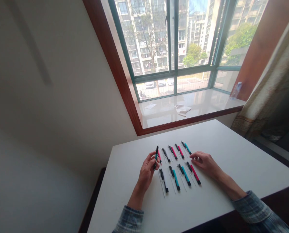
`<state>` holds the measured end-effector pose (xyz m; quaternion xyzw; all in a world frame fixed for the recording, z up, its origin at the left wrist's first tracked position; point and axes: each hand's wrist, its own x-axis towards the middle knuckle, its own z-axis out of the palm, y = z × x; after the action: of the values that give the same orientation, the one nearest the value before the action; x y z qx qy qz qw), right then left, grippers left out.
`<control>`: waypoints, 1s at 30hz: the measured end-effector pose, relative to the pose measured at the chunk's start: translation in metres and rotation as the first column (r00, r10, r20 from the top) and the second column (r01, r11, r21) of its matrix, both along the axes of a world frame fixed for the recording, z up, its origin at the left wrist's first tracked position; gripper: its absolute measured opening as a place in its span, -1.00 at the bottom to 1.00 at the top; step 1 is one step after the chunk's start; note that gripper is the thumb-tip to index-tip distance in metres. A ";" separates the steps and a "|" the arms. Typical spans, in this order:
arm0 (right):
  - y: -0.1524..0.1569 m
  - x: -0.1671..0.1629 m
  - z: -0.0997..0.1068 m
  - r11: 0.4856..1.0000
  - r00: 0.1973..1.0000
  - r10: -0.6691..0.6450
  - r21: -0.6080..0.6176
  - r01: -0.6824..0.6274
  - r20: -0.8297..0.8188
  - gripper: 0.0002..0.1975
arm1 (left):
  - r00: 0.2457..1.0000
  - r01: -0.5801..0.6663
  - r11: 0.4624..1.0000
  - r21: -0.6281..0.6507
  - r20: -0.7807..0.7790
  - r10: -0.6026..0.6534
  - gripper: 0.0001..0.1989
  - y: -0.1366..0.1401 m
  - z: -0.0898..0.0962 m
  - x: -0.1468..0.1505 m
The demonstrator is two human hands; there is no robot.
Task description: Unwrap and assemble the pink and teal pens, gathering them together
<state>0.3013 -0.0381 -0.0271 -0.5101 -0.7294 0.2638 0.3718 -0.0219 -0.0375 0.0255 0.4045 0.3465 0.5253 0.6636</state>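
Note:
My left hand is closed around a black and teal pen, held upright above the table with its tip up. My right hand rests low over the table, its fingertips pinched together beside the teal barrel at the right end of the far row; what they hold, if anything, is too small to make out. Two rows of pen parts lie between my hands: black front pieces, thin white refills, and barrels in teal, pink and clear with black. A pink barrel is partly hidden behind my left hand.
The parts lie on a white table set against the wall under a window. On the windowsill are crumpled white paper, a flat white piece and a clear bottle. A curtain hangs at the right.

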 end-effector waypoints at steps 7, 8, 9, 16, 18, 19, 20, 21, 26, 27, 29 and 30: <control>-0.003 0.000 0.007 0.999 0.999 -0.034 0.015 0.034 0.011 -0.74 | 0.963 -0.010 0.995 0.095 -0.268 0.035 -0.58 0.000 -0.006 0.002; -0.004 -0.001 0.010 0.998 0.998 -0.053 0.039 0.052 0.017 -0.74 | 0.944 -0.014 0.992 0.127 -0.324 0.054 -0.59 -0.001 -0.006 0.003; -0.005 -0.003 0.013 0.995 0.997 -0.077 0.067 0.076 0.018 -0.73 | 0.922 -0.014 0.986 0.165 -0.379 0.076 -0.60 -0.002 -0.005 0.004; -0.013 -0.054 0.041 0.989 0.981 -0.128 0.053 0.136 -0.144 -0.57 | 0.765 0.040 0.928 0.371 -0.609 0.211 -0.67 -0.011 0.000 0.007; -0.010 -0.073 0.047 0.995 0.978 -0.084 0.027 0.091 -0.191 -0.53 | 0.740 0.048 0.923 0.381 -0.634 0.223 -0.67 -0.012 0.001 0.007; -0.008 -0.082 0.050 0.998 0.978 -0.052 0.017 0.056 -0.201 -0.51 | 0.729 0.048 0.922 0.383 -0.645 0.230 -0.66 -0.013 0.001 0.007; -0.004 -0.090 0.052 1.000 0.978 -0.021 0.007 0.023 -0.206 -0.50 | 0.717 0.047 0.921 0.387 -0.655 0.239 -0.66 -0.013 0.001 0.007; 0.000 -0.097 0.054 1.000 0.979 0.011 -0.003 -0.012 -0.204 -0.48 | 0.705 0.048 0.918 0.393 -0.665 0.247 -0.66 -0.013 0.001 0.006; 0.014 -0.121 0.055 0.997 0.983 0.074 -0.019 -0.078 -0.168 -0.39 | 0.651 0.115 0.891 0.440 -0.711 0.267 -0.70 -0.012 0.000 0.005; 0.016 -0.123 0.054 0.997 0.983 0.066 -0.016 -0.070 -0.172 -0.37 | 0.642 0.128 0.884 0.449 -0.717 0.271 -0.71 -0.012 -0.001 0.004; 0.017 -0.127 0.050 0.999 0.980 0.044 -0.019 -0.048 -0.194 -0.36 | 0.628 0.138 0.876 0.463 -0.725 0.284 -0.73 -0.012 -0.003 0.004; 0.017 -0.127 0.047 0.999 0.978 0.036 -0.024 -0.042 -0.205 -0.36 | 0.624 0.137 0.874 0.467 -0.726 0.290 -0.73 -0.012 -0.003 0.005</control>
<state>0.1739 -0.0209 0.0204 -0.4709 -0.6934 0.3324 0.4324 -0.0174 -0.0493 0.0220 0.7262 0.4743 0.3955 0.3022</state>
